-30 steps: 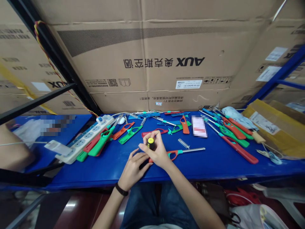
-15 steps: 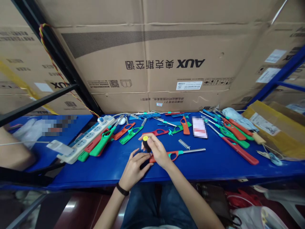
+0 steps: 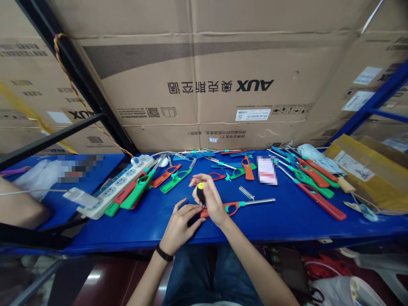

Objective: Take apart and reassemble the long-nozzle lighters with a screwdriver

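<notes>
An orange gas lighter (image 3: 234,207) with a long metal nozzle lies across the front of the blue table, nozzle to the right. My left hand (image 3: 183,223) rests on the table at its handle end, with thumb and fingers closed on that end. My right hand (image 3: 212,202) grips a short screwdriver (image 3: 200,193) with a black and yellow handle. The screwdriver stands nearly upright, its tip down at the lighter's handle end. Exactly where the tip touches is hard to see. A small metal piece (image 3: 246,193) lies behind the nozzle.
A white power strip (image 3: 119,182) with lighters beside it runs along the left. Green and orange lighter shells (image 3: 175,180) lie behind my hands. Several lighters (image 3: 314,189) are piled at the right, near a yellow package (image 3: 363,174). A large cardboard box (image 3: 204,63) stands behind the table.
My right hand has turned at the wrist, and the screwdriver's handle has shifted slightly right and become more upright. My left hand and the lighter are nearly unmoved.
</notes>
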{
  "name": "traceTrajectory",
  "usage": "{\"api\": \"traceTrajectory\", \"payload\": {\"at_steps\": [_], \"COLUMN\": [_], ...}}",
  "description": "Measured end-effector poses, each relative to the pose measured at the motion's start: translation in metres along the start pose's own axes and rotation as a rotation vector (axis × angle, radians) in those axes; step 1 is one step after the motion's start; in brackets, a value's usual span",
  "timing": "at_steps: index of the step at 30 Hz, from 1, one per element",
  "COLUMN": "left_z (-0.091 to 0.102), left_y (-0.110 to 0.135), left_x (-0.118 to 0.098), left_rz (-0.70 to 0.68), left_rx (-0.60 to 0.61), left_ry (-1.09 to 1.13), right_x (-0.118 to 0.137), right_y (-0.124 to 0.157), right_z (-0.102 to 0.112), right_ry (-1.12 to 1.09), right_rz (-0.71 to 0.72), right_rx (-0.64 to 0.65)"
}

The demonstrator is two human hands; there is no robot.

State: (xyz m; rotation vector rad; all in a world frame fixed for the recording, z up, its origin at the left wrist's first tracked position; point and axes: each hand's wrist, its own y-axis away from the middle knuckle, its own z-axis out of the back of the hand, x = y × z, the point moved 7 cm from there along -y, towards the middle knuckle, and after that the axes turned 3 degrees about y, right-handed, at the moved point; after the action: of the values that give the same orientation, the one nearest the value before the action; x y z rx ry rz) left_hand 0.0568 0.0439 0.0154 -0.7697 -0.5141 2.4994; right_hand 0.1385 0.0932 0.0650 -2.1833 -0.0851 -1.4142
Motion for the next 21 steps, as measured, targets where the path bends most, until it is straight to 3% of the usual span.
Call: {"api": "traceTrajectory", "payload": {"at_steps": [6,11,14,21], "left_z": [0.000,0.001,0.000,0.000], "left_y": [0.000,-0.001,0.000,0.000], "left_x": [-0.001,-0.001,0.000,0.001], "left_rz": [-0.012,0.001,0.005,0.010], "left_rx": [0.001,-0.009,0.001,0.005], "left_ry": [-0.003,-0.005,-0.009,0.003], "right_x": [0.002,-0.005,-0.004,-0.009], "right_y": [-0.001,0.001,0.000,-0.001], "right_z": [0.003,-0.001,-0.004,-0.004], "right_ry": [0.034,-0.026,-0.019,0.008], "right_rz": [0.027,-0.052,-0.019,-0.025], "right_rx": [-0.036,0.048,0.069,0.035]}}
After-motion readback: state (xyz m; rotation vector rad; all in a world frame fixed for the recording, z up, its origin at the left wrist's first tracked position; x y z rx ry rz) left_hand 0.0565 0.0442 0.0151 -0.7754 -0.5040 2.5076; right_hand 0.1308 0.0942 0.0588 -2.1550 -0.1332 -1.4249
